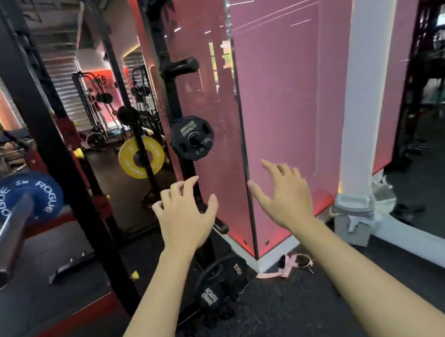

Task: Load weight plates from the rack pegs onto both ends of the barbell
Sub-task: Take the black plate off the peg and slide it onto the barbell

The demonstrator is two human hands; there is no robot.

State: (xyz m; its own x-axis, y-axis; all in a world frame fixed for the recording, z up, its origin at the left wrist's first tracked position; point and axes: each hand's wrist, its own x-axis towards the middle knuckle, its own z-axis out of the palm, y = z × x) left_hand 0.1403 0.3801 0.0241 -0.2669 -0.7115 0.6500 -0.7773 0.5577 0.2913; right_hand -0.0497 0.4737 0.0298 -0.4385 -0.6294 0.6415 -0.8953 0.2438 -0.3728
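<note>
Reaching forward, left hand (185, 220) and right hand (284, 195) were both spread, fingers loose, holding nothing, below a small black plate (192, 138) on a peg of the black upright (172, 95). Barbell (8, 229), steel sleeve, lay at left, long axis running from near-left corner back toward the rack, carrying one blue plate (25, 197). One black plate (221, 284) rested on the floor by the upright's foot; one yellow plate (141, 157) hung behind.
</note>
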